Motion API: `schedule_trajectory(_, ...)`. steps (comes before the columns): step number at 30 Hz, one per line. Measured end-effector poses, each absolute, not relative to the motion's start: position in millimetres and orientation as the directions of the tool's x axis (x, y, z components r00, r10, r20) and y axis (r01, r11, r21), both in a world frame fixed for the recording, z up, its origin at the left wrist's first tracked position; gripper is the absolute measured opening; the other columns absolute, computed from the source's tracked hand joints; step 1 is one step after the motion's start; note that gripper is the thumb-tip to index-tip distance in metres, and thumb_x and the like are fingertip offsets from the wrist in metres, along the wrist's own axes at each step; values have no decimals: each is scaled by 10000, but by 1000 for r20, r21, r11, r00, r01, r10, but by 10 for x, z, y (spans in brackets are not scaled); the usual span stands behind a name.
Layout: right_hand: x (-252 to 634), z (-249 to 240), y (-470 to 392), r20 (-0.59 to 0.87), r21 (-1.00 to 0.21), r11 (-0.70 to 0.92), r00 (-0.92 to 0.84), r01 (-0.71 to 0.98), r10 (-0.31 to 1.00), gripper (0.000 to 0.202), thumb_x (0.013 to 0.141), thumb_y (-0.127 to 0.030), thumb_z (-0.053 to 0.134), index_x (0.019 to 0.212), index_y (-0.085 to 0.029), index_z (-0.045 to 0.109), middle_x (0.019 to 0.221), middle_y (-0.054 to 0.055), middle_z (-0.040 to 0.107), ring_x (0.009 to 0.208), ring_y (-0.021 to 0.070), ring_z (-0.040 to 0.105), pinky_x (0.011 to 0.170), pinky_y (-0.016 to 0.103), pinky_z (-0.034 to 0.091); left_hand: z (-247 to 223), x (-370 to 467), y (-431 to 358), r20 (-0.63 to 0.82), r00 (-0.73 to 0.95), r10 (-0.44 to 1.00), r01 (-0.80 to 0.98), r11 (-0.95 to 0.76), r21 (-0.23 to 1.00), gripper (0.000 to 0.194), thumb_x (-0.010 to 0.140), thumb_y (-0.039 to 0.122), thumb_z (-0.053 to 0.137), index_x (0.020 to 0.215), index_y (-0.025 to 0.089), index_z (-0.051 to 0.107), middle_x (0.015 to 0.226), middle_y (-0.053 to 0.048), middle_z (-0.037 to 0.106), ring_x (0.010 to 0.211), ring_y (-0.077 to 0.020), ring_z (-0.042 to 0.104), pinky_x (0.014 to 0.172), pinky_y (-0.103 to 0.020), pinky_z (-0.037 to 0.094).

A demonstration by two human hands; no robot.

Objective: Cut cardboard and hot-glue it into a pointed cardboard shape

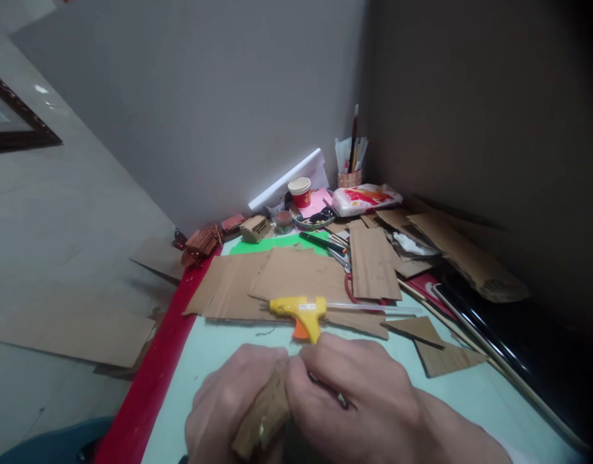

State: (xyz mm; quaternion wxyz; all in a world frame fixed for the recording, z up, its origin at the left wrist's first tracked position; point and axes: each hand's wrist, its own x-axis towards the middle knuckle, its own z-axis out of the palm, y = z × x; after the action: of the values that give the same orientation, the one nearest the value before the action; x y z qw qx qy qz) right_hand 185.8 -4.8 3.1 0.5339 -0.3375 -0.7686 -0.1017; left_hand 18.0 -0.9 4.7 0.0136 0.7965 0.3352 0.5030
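Observation:
Close to me, my left hand [229,393] is closed around a small cardboard piece [265,412] with pale, glossy spots on it. My right hand [357,399] presses up against it, fingers curled together in a pinch at the piece's upper end. Something small and dark shows between the right fingers; its kind is hidden. Just beyond both hands lies a yellow glue gun [299,308] with an orange trigger, a clear glue stick [374,308] sticking out of its back. It rests over flat cardboard sheets [229,283].
Triangular cardboard pieces [451,357] lie at right, beside a black glossy object [494,341]. Red-handled scissors [348,283] are partly under a cardboard rectangle [374,264]. Behind stand a paper cup [300,193] and a brush holder [349,179]. The table's red edge [146,386] runs along the left.

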Motion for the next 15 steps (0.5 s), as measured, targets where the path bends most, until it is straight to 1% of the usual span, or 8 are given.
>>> schedule_trajectory(1, 1862, 38, -28, 908, -170, 747, -193, 643, 373, 319, 942, 21, 434, 813, -164, 659, 615, -30, 478, 564, 119, 399, 513, 286, 282, 73, 168, 13, 764, 340, 548, 489, -797, 353, 280, 846, 171, 670, 1121, 224, 676, 911, -44, 787, 726, -203, 750, 628, -278, 614)
schedule_trajectory(3, 1891, 68, -2, 911, -193, 733, -157, 652, 380, 302, 946, 7, 458, 824, -148, 687, 645, -8, 511, 609, 128, 422, 555, 277, 327, 129, 172, 39, 715, 333, 614, 507, -756, 413, 284, 832, 106, 648, 1079, 247, 656, 840, 2, 760, 659, -158, 724, 632, -229, 601)
schedule_trajectory(6, 1963, 118, 12, 873, -283, 773, -182, 568, 452, 284, 961, -36, 435, 849, -116, 683, 741, 21, 513, 641, 125, 436, 567, 241, 374, 199, 219, 50, 658, 325, 680, 553, -701, 451, 250, 872, 75, 596, 1033, 263, 633, 759, 43, 703, 754, -141, 740, 683, -172, 583)
schedule_trajectory(8, 2001, 138, 15, 848, -327, 800, -218, 503, 483, 302, 987, -54, 393, 903, -93, 681, 782, 34, 515, 646, 130, 436, 565, 238, 388, 230, 242, 56, 618, 354, 702, 533, -695, 484, 252, 909, 75, 556, 1055, 268, 625, 806, 39, 708, 791, -129, 737, 715, -160, 574)
schedule_trajectory(9, 2012, 143, 16, 844, -339, 810, -225, 478, 486, 329, 1013, -70, 362, 914, -88, 676, 780, 40, 518, 644, 138, 435, 562, 248, 389, 242, 248, 60, 600, 371, 709, 510, -695, 506, 263, 924, 72, 534, 1069, 273, 623, 843, 36, 716, 776, -118, 727, 721, -156, 568)
schedule_trajectory(10, 2018, 145, 16, 855, -335, 818, -216, 467, 473, 362, 1044, -93, 330, 918, -90, 670, 766, 41, 521, 637, 145, 434, 553, 259, 384, 254, 252, 64, 586, 387, 712, 486, -698, 526, 275, 935, 67, 517, 1073, 280, 622, 867, 39, 718, 748, -104, 713, 717, -148, 558)
schedule_trajectory(12, 2016, 142, 15, 875, -310, 830, -203, 463, 440, 389, 1089, -150, 296, 963, -87, 658, 745, 48, 542, 626, 159, 453, 540, 278, 383, 275, 263, 63, 568, 407, 716, 446, -698, 560, 293, 942, 59, 501, 1063, 294, 629, 844, 54, 701, 707, -91, 683, 702, -140, 537)
schedule_trajectory(15, 2004, 137, 11, 914, -261, 845, -163, 468, 372, 328, 1099, -163, 319, 1040, -82, 631, 719, 45, 583, 611, 161, 516, 535, 283, 399, 280, 306, 32, 553, 380, 742, 376, -670, 640, 266, 947, 65, 494, 974, 291, 632, 750, 66, 639, 648, -92, 628, 667, -156, 506)
